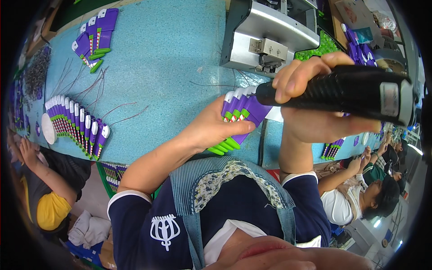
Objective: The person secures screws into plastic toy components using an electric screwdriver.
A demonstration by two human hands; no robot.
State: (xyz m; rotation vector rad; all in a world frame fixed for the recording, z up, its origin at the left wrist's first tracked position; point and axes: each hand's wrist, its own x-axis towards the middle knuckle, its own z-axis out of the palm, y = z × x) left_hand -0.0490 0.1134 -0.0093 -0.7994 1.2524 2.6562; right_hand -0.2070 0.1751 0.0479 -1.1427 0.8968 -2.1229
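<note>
My left hand (216, 128) is closed around a fanned stack of purple plastic parts (254, 110) with white tips, red-and-white striped strips and green ends. Its thumb presses across the front of the stack. In my right hand (306, 128) is a black handheld tool (346, 90) with a ribbed body, held level with the fingers wrapped around it. The narrow end of the tool is at the white tips of the stack; whether it touches them I cannot tell. Thin dark wires trail from the tips across the blue table (166, 58).
A silver metal machine (265, 31) stands beyond my hands, beside small green pieces (319, 45). More purple parts lie in a curved row (76, 121) by a white disc (48, 128), and in a cluster (99, 36) farther back. People sit close on both sides.
</note>
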